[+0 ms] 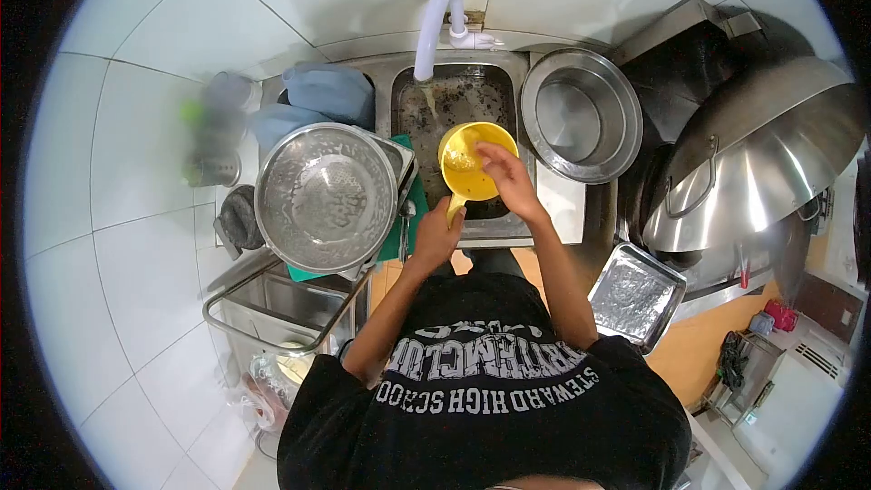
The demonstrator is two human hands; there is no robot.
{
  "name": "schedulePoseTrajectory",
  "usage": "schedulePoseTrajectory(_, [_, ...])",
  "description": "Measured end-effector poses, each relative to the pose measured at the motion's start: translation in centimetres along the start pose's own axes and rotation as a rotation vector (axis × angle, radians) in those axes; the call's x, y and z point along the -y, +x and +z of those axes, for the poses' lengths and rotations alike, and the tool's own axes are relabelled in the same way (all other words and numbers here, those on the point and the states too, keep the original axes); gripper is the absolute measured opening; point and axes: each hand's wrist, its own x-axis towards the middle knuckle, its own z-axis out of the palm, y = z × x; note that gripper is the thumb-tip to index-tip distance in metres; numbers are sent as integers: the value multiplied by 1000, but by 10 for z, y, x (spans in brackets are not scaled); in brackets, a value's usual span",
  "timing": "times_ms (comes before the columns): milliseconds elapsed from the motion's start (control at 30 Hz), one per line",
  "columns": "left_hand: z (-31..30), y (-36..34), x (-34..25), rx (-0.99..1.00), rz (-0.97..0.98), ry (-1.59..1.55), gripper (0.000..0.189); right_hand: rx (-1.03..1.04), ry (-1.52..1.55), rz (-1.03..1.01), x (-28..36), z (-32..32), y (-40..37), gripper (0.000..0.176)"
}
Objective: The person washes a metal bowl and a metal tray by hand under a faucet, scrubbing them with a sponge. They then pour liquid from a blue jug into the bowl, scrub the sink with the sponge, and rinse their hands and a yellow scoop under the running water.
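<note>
My left hand (439, 235) is closed round the handle of a yellow water scoop (467, 185), which is held over the metal sink (413, 73). Some frothy water shows in the scoop's bowl. My right hand (510, 181) reaches over the scoop's right rim, its fingers stretched out into the bowl and holding nothing that shows. Above the sink, a white curved faucet (438, 23) lets a stream of water fall just behind the scoop. Dark specks dot the sink's bottom.
Left of the sink, a large wet steel bowl (327, 198) rests over a green board (415, 209), near blue cloths (331, 95). To the right stand a steel pot (581, 115), a big wok-shaped pan (753, 163) and a rectangular metal tray (637, 295).
</note>
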Motion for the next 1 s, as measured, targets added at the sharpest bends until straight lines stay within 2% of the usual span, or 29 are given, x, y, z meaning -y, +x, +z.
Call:
schedulePoseTrajectory(67, [-1,0,3,7,-11,7,33,-261,-419,-61,-2,4,-1,29])
schedulePoseTrajectory(100, [-1,2,5,17,-18,15,33,-261,-420,-63,-7,-1,0,29])
schedulePoseTrajectory(167, [3,2,7,-30,30,-23,29,-90,-74,18,-19,-15,0,25])
schedulePoseTrajectory(200, [6,3,10,-78,76,-62,26,-90,-75,20,-14,-11,0,25])
schedulePoseTrajectory(267, [12,6,19,-82,61,-69,27,-421,-32,3,-4,-1,-1,22])
schedulePoseTrajectory(300, [17,11,26,-89,48,-76,27,-424,-33,0,-9,-6,-2,22])
schedulePoseTrajectory(367, [30,25,40,-77,22,-62,27,-278,-155,332,-29,-23,-2,22])
schedulePoseTrajectory(400, [35,34,44,-67,-7,-49,27,-280,-158,327,-32,-22,3,22])
schedulePoseTrajectory(467, [40,50,41,-14,-40,-33,28,-284,-873,38,-43,-13,12,26])
schedulePoseTrajectory(533, [47,55,35,35,-69,-17,29,-488,-863,-459,-57,-9,31,30])
schedulePoseTrajectory(600, [51,57,32,19,-46,94,26,-245,-924,188,-50,-12,40,35])
schedulePoseTrajectory(633, [53,56,34,17,-40,97,26,-132,-879,359,-34,-12,42,48])
schedulePoseTrajectory(667, [55,54,36,-7,-20,75,26,-136,-877,354,-34,-11,39,48])
schedulePoseTrajectory(733, [56,49,36,-35,-2,52,26,-500,-886,-246,-47,-4,19,49])
schedulePoseTrajectory(767, [55,47,33,-38,-57,102,30,-610,-843,-269,-52,1,9,40])
schedulePoseTrajectory(800, [53,43,30,-41,-116,151,35,-603,-840,-269,-65,4,-2,40])
schedulePoseTrajectory(833, [53,41,28,-47,-120,150,35,-631,-595,-113,-89,3,-12,39])
schedulePoseTrajectory(867, [53,40,26,-18,-103,301,48,-649,-351,42,-108,2,-20,38])
schedulePoseTrajectory(900, [54,40,25,11,-88,450,61,-641,-354,41,-117,1,-28,38])
schedulePoseTrajectory(933, [54,40,24,6,-93,446,61,-558,-359,79,-124,2,-36,33])
schedulePoseTrajectory(1000, [55,42,25,116,-143,643,82,-473,-362,115,-136,-1,-42,28])
